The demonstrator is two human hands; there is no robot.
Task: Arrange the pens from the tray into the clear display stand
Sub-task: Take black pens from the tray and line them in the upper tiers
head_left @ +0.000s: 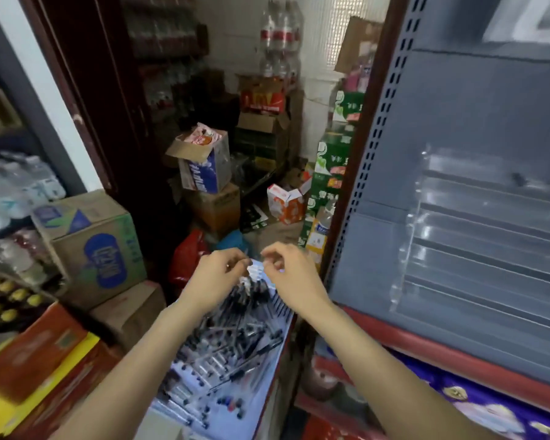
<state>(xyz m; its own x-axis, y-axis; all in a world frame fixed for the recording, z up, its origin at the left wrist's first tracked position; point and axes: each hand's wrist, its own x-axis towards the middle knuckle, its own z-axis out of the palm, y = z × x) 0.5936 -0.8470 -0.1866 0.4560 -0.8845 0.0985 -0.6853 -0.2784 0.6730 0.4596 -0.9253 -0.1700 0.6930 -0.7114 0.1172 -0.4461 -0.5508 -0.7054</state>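
Both hands are curled up over the far end of the tray (277,369), fingertips nearly meeting, but it's too blurry for me to tell if either one is actually pinching a pen. Going left to right: stacked cardboard boxes (92,242) on the left, then my left hand (218,274), the heap of black pens (232,341) lying loose in the pale tray below it, my right hand (291,274), and the clear display stand (483,236) sitting on the grey shelf at right. Cluttered stockroom behind, cartons and bottled water everywhere. Both forearms reach forward from the near edge.
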